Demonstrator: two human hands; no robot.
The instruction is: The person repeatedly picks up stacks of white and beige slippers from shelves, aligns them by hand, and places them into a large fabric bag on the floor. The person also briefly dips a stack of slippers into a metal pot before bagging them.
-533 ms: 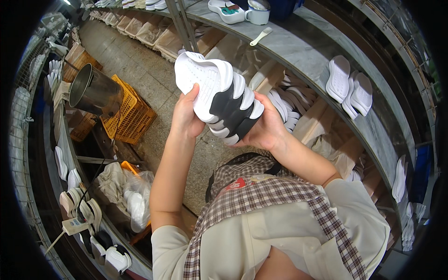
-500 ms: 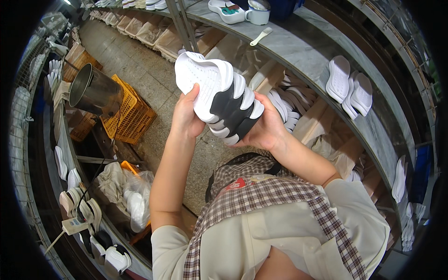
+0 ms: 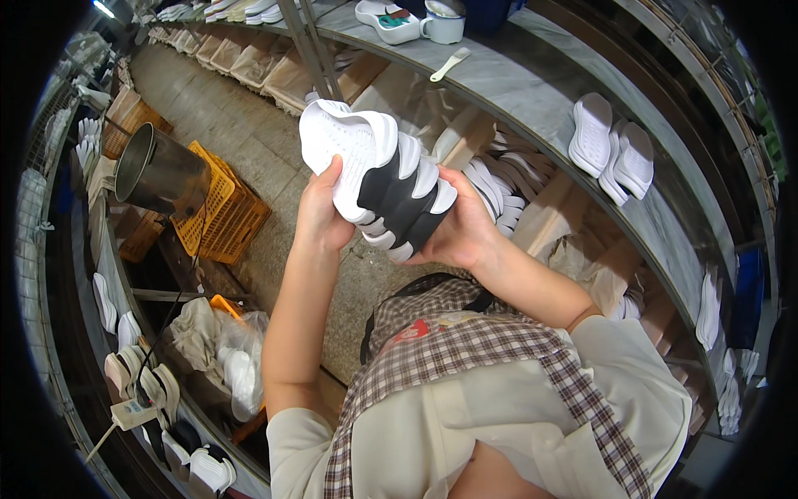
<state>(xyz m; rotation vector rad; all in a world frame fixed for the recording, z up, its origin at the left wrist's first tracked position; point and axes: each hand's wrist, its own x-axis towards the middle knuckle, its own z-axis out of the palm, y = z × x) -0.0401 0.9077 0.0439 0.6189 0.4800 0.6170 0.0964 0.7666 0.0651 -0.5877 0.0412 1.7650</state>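
Observation:
A stack of shoe soles (image 3: 403,187), white and black by turns, is held up in front of me between both hands. The top sole is white, with rows of small marks on its inner face. My left hand (image 3: 322,214) grips the stack's left side, thumb on the top sole and fingers hidden beneath. From the lower right, my right hand (image 3: 467,223) closes around the other side and underside. Several white soles (image 3: 495,193) lie in a lined bin just beyond my right hand.
A curved grey bench (image 3: 515,83) runs along the right, bearing a brush (image 3: 450,64), an enamel mug (image 3: 443,25) and white soles (image 3: 591,133). To the left stand a metal bucket (image 3: 162,175) and a yellow crate (image 3: 223,218). A power strip (image 3: 133,413) lies among soles at lower left.
Both hands and the stack appear slightly further left in view, while the surroundings shift the same way. My grip on the soles looks the same.

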